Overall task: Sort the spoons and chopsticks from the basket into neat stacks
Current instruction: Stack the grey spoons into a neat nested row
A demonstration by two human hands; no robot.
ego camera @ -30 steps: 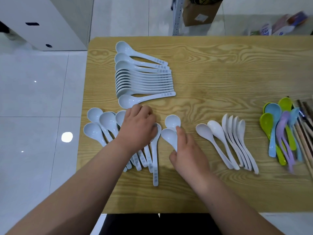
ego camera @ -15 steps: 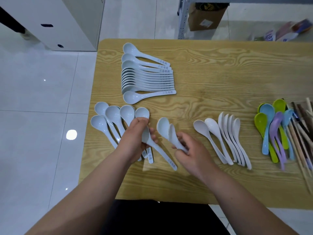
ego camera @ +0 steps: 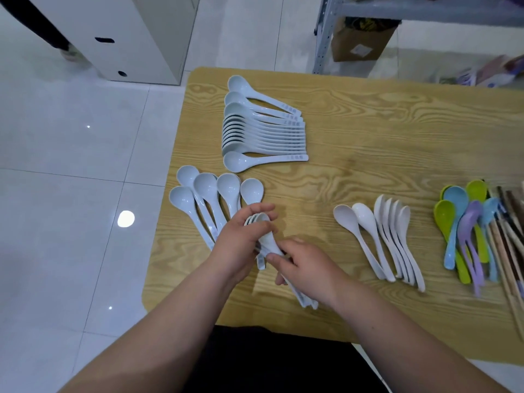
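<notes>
Moved since half a second ago: two handfuls of pale-blue spoons, then apart, now nested as one held bundle [ego camera: 258, 220] over the table [ego camera: 368, 165], left hand [ego camera: 241, 242] curled round the bowls, right hand [ego camera: 309, 265] gripping the handles; step: nesting; next, probably: squaring it, laying it beside the finished stack [ego camera: 263, 134].
</notes>
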